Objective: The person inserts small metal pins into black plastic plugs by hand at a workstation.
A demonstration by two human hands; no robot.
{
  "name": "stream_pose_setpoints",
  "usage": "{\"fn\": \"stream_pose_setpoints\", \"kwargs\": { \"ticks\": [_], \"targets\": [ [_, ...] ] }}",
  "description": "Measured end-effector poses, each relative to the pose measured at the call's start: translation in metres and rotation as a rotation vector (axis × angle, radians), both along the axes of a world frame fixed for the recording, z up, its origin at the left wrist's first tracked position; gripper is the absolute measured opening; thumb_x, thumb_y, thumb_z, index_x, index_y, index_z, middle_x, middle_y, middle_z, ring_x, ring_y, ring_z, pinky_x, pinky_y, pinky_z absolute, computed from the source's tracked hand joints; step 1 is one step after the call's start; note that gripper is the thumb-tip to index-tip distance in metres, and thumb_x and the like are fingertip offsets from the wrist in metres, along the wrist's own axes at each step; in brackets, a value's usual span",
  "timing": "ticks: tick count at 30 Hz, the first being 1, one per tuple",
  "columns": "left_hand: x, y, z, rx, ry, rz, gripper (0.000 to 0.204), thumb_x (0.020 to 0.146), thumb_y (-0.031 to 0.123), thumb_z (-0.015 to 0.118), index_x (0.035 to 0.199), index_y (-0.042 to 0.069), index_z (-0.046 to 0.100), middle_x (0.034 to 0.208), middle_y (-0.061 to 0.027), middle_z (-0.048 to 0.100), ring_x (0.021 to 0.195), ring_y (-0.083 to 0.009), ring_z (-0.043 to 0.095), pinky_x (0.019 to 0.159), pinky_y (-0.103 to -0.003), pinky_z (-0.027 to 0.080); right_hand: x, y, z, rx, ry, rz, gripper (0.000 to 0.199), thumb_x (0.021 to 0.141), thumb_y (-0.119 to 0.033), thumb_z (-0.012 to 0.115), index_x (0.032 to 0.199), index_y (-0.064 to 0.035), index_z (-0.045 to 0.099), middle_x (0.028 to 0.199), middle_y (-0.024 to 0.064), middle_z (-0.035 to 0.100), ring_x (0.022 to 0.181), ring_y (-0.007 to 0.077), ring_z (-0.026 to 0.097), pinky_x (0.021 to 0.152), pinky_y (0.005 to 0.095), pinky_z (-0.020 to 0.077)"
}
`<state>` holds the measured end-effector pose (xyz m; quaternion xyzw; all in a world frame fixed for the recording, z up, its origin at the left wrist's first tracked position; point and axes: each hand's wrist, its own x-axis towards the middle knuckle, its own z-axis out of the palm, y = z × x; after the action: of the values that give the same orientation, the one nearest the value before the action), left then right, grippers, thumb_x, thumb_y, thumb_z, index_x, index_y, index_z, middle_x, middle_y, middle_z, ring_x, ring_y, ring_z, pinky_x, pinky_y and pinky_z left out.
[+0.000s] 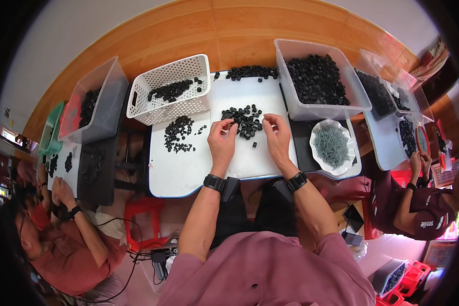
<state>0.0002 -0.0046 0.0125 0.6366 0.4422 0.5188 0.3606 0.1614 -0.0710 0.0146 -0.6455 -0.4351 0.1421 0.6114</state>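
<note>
On a white board [188, 168] before me lies a pile of small black round parts [246, 120]. My left hand [222, 137] rests at the pile's left edge, its fingertips pinched on a small black part. My right hand [276, 133] sits just right of the pile, fingers curled near a small part; whether it grips one is unclear. A single black part [254, 145] lies between both hands. A second heap of black parts [178, 133] lies to the left on the board.
A white perforated basket [171, 87] and a clear tub [319, 79] of black parts stand behind the board. A white dish of grey-green thin pieces [332, 145] sits right. Other people work at left [61, 196] and right [418, 163]. A red stool [143, 214] stands below.
</note>
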Motion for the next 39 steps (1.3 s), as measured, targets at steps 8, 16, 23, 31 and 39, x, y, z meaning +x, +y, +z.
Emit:
{"fn": "stream_pose_setpoints", "kwargs": {
  "ticks": [8,16,23,31,39],
  "targets": [
    [0.006,-0.011,0.000,0.167,0.065,-0.192,0.022,0.088,0.006,0.080,0.110,0.007,0.077,0.105,-0.0053,0.072,0.090,-0.0169,0.068,0.075,-0.029,0.052,-0.005,-0.004,0.003,-0.072,0.345,0.357,0.018,0.097,-0.012,0.072,0.109,0.0009,0.076,0.090,0.0023,0.074,0.076,0.0060,0.061,0.066,0.0232,0.0503],
    [0.005,-0.008,0.000,0.302,0.139,-0.241,0.022,0.086,0.007,0.080,0.108,0.009,0.076,0.105,-0.0066,0.073,0.098,-0.0216,0.068,0.079,-0.033,0.053,0.006,0.002,0.009,-0.183,0.594,0.500,0.014,0.094,-0.010,0.074,0.105,0.0001,0.073,0.087,0.0034,0.075,0.068,0.0076,0.064,0.058,0.0218,0.0467],
    [0.006,-0.012,0.003,0.316,0.193,-0.199,0.026,0.084,0.007,0.080,0.109,0.009,0.075,0.104,-0.0068,0.072,0.094,-0.0223,0.068,0.079,-0.034,0.053,0.008,0.004,-0.006,-0.108,0.580,0.462,0.018,0.095,-0.006,0.073,0.111,0.0014,0.073,0.091,0.0057,0.076,0.073,0.0102,0.068,0.060,0.0223,0.0495],
    [-0.015,-0.031,0.013,0.362,0.545,-0.600,0.028,0.083,0.004,0.072,0.111,0.003,0.073,0.098,-0.0120,0.067,0.096,-0.0312,0.064,0.091,-0.042,0.050,0.003,-0.002,-0.018,0.199,0.617,0.176,0.018,0.097,-0.004,0.070,0.113,0.0032,0.072,0.100,0.0081,0.076,0.080,0.0127,0.072,0.065,0.0232,0.0538],
    [-0.016,-0.028,0.010,0.054,0.451,-0.551,0.026,0.090,0.002,0.073,0.116,0.001,0.071,0.098,-0.0076,0.072,0.089,-0.0202,0.069,0.081,-0.033,0.055,-0.001,-0.007,-0.016,0.101,0.541,0.276,0.016,0.095,-0.006,0.072,0.110,-0.0005,0.077,0.091,0.0034,0.075,0.074,0.0072,0.068,0.062,0.0217,0.0504]
  ]
}}
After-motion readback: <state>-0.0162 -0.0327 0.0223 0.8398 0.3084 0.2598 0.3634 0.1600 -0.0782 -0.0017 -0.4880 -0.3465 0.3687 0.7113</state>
